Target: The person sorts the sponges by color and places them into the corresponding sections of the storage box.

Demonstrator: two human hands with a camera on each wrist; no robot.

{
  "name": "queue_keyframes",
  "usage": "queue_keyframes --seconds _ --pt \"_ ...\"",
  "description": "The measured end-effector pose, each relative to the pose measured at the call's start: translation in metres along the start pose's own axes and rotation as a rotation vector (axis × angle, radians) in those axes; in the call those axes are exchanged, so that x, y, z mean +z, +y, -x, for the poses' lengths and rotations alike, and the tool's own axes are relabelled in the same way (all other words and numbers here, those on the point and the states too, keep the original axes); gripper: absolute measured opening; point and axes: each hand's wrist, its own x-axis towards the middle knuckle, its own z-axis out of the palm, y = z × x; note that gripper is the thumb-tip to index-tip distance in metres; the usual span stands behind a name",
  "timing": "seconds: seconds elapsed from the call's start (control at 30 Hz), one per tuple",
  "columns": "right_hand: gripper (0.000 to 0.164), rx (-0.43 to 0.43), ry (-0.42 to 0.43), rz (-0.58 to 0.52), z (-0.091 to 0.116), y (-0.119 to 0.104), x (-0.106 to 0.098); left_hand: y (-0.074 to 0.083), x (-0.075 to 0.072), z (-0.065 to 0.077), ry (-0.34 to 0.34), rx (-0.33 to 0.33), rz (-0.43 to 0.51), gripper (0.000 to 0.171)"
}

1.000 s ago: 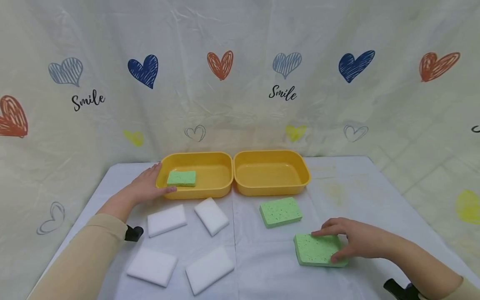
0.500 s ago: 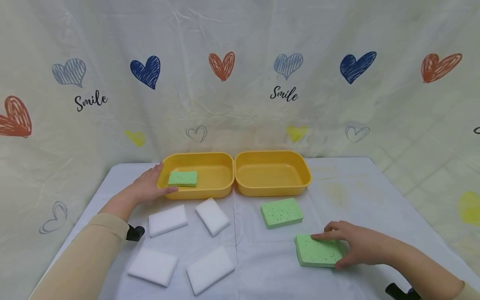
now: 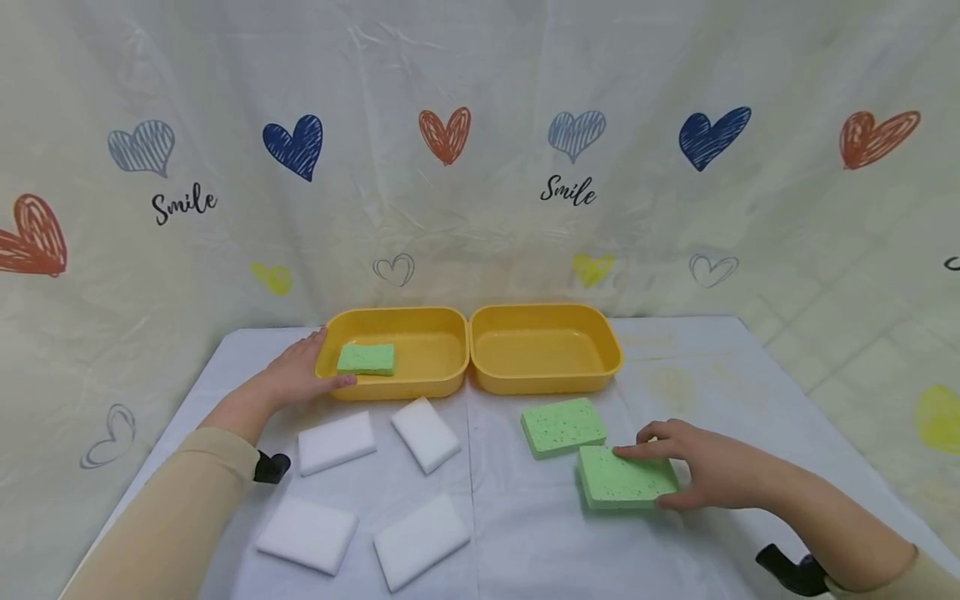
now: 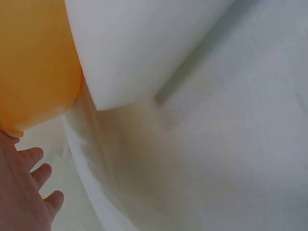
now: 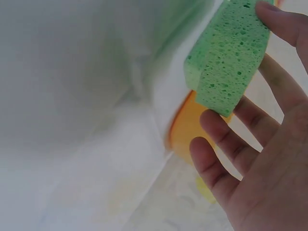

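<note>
My right hand (image 3: pixel 712 468) pinches a green sponge (image 3: pixel 624 477) between thumb and fingers, just above the table. In the right wrist view the thumb presses one side of that sponge (image 5: pixel 233 57), while the lower fingers spread apart. Another green sponge (image 3: pixel 564 427) lies right behind it. At the left yellow tray (image 3: pixel 420 387), my left hand (image 3: pixel 291 375) rests against the outer end, its thumb at the front rim. A third green sponge (image 3: pixel 366 359) lies inside that tray. The left wrist view shows extended fingers (image 4: pixel 41 175) beside the tray wall.
The right yellow tray (image 3: pixel 546 385) touches the left one at the table's back edge. Several white sponge blocks, among them a near one (image 3: pixel 422 542) and a far one (image 3: pixel 337 442), lie on the white-covered table (image 3: pixel 517 550). A heart-printed curtain (image 3: pixel 495 225) hangs behind.
My right hand has taken hold of the front green sponge, raised it slightly and brought it a little left and away from me. My left hand stays at the tray.
</note>
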Motion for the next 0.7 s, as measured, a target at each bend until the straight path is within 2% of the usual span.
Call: queue_keyframes --seconds 0.23,0.43,0.6,0.7 --pt "0.060 -0.047 0.095 0.018 -0.013 -0.006 -0.015 -0.003 0.001 -0.001 0.005 0.002 0.007 0.119" --pt "0.059 -0.045 0.122 0.019 -0.027 -0.010 -0.026 -0.001 0.002 0.000 0.017 -0.003 0.026 0.119" --pt "0.058 -0.046 0.121 0.015 -0.039 -0.013 -0.031 0.003 0.000 0.003 -0.007 -0.039 0.030 0.120" --pt "0.058 -0.060 0.137 0.019 -0.046 -0.015 -0.034 0.005 -0.001 0.004 -0.016 -0.038 0.015 0.120"
